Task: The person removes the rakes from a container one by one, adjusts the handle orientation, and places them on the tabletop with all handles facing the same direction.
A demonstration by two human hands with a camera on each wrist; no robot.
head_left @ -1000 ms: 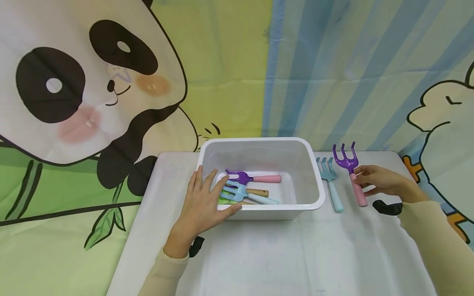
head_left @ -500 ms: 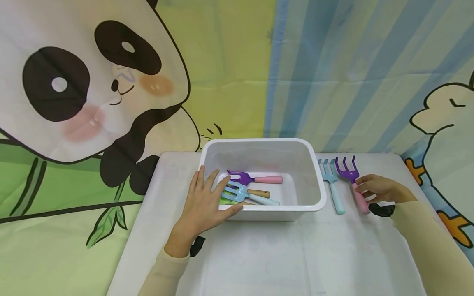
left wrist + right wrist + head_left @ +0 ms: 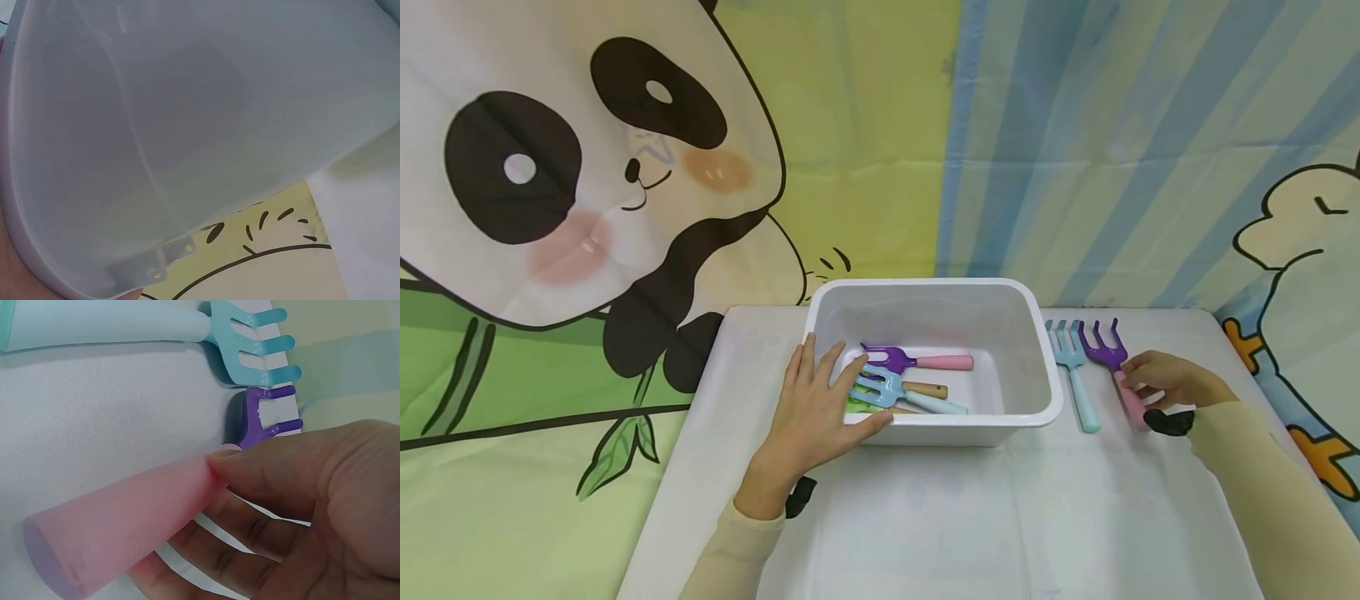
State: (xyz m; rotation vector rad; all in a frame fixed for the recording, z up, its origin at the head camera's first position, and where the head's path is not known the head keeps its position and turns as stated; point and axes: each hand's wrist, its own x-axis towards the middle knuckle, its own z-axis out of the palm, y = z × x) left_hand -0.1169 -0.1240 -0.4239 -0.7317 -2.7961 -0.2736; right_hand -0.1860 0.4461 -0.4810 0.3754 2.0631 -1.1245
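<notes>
My right hand (image 3: 1172, 379) pinches the pink handle of a purple-tined hand fork (image 3: 1129, 398) between thumb and fingers. This fork lies close over the white table, tines pointing to the far edge. Just left of it is a light blue hand fork (image 3: 1080, 392), parallel to it and with its tines the same way. My left hand (image 3: 808, 412) rests with spread, fairly straight fingers on the front left corner of a white plastic bin (image 3: 925, 283). The left wrist view shows the bin's outer wall (image 3: 206, 112). In the right wrist view the pink handle (image 3: 125, 525) fills the foreground.
Inside the bin lie another purple fork with a pink handle (image 3: 943, 362), a light blue fork (image 3: 887, 387), and a green tool (image 3: 859, 407) partly covered, with wooden handles near them. A printed panda curtain (image 3: 865, 167) hangs behind the table (image 3: 925, 517).
My right hand has lowered the purple fork toward the table, beside the light blue one, and has hardly moved since half a second ago. The left hand has stayed on the bin.
</notes>
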